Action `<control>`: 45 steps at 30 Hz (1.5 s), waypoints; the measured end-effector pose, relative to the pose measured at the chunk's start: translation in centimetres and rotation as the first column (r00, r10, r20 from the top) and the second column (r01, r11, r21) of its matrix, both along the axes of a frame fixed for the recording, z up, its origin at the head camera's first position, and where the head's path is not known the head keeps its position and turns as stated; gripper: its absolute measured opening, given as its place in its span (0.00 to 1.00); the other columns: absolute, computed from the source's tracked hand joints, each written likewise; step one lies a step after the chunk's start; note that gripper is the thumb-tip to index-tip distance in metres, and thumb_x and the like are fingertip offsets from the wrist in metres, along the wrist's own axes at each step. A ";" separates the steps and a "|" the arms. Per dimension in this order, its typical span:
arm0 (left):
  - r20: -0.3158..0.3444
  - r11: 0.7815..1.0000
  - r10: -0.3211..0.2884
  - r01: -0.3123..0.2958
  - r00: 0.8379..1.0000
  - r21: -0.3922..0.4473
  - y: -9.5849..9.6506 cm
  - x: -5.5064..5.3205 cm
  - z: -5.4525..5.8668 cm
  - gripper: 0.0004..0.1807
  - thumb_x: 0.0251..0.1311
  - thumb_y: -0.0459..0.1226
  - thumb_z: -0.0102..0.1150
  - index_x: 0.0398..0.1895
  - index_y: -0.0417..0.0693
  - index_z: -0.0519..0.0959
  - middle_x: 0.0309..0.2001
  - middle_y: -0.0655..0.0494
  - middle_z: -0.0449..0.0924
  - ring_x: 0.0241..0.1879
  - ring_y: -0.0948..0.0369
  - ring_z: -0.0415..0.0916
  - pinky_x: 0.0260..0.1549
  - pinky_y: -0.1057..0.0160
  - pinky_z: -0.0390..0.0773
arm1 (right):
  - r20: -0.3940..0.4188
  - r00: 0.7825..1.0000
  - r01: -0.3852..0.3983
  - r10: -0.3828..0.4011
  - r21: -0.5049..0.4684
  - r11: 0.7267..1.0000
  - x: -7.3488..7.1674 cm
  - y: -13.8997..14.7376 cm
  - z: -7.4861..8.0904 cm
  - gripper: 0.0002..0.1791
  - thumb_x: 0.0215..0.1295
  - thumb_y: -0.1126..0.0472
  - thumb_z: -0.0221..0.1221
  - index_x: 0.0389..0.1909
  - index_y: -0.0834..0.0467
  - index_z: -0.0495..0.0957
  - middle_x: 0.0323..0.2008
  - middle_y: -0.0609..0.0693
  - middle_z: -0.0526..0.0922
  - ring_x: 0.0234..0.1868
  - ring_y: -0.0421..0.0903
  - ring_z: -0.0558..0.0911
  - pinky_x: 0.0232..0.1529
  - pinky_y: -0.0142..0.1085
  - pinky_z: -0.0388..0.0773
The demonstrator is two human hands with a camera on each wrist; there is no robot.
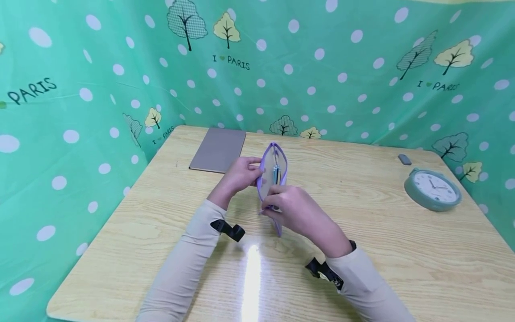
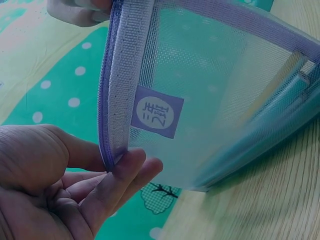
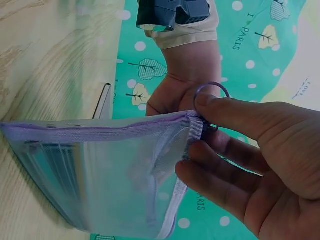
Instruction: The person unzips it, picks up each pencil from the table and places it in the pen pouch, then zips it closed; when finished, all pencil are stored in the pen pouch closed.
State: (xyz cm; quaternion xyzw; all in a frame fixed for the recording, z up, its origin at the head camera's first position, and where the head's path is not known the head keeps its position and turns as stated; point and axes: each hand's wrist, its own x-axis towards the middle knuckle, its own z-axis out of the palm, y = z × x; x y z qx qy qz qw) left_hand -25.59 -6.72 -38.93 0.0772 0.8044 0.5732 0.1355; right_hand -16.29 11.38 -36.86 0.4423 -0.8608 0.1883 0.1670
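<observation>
A see-through mesh zipper pouch with purple edging stands up from the table, its top parted. Several pens show inside it, and they appear through the mesh in the left wrist view as slim sticks. My left hand pinches the zipper edge on the left side, just below a purple label. At the near corner, my right hand pinches the end of the zipper, where a thin dark ring sticks up by the thumb.
On the wooden table, a grey notebook lies at the back left. A green round clock and a small grey eraser-like block are at the right. A green patterned curtain hangs behind the table.
</observation>
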 end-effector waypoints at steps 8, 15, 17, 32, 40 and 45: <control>0.006 1.000 0.024 -0.024 1.000 0.000 0.5 0.3 -0.4 0.23 0.75 0.34 0.53 0.69 0.32 0.73 0.50 0.35 0.86 0.39 0.49 0.89 0.39 0.62 0.91 | 0.040 0.997 0.075 -0.072 -0.083 0.994 -1.2 0.3 -0.6 0.08 0.55 0.66 0.77 0.26 0.61 0.86 0.27 0.49 0.85 0.26 0.41 0.83 0.26 0.24 0.82; 0.003 0.999 -0.046 0.046 0.999 0.018 0.8 0.9 0.0 0.21 0.80 0.38 0.46 0.59 0.31 0.80 0.55 0.37 0.84 0.44 0.49 0.88 0.42 0.61 0.91 | 0.136 0.972 0.220 -0.189 -0.265 0.939 -2.7 0.8 -1.3 0.06 0.55 0.72 0.74 0.27 0.65 0.85 0.26 0.54 0.84 0.27 0.47 0.86 0.29 0.29 0.87; -0.017 0.996 -0.088 0.088 0.996 -0.002 0.8 1.1 0.1 0.20 0.76 0.36 0.47 0.61 0.32 0.79 0.57 0.38 0.83 0.48 0.47 0.87 0.43 0.60 0.91 | 0.175 0.959 0.270 -0.221 -0.345 0.899 -3.1 0.9 -1.6 0.06 0.55 0.73 0.74 0.26 0.66 0.85 0.26 0.56 0.84 0.28 0.50 0.87 0.30 0.34 0.90; -0.275 0.951 -0.270 0.211 0.923 -0.225 1.8 1.6 -0.1 0.22 0.66 0.41 0.69 0.60 0.42 0.84 0.56 0.46 0.86 0.51 0.53 0.87 0.51 0.59 0.88 | 0.557 0.822 0.483 -0.117 -0.575 0.660 -4.5 1.4 -2.5 0.05 0.67 0.72 0.66 0.36 0.71 0.81 0.34 0.65 0.87 0.31 0.41 0.86 0.34 0.25 0.86; -0.301 0.931 -0.311 0.226 0.902 -0.286 2.2 1.8 0.2 0.18 0.68 0.36 0.67 0.59 0.41 0.84 0.52 0.46 0.88 0.53 0.54 0.86 0.55 0.61 0.86 | 0.726 0.687 0.555 0.012 -0.537 0.635 -4.9 2.2 -2.5 0.14 0.73 0.71 0.61 0.54 0.75 0.79 0.44 0.69 0.87 0.33 0.33 0.86 0.41 0.31 0.90; -0.319 0.932 -0.291 0.193 0.902 -0.306 2.5 2.0 0.4 0.16 0.69 0.35 0.65 0.57 0.39 0.85 0.50 0.46 0.88 0.50 0.56 0.87 0.52 0.63 0.87 | 0.723 0.689 0.548 0.056 -0.570 0.612 -5.1 2.6 -2.7 0.12 0.72 0.72 0.61 0.50 0.77 0.81 0.44 0.71 0.86 0.33 0.35 0.87 0.41 0.32 0.90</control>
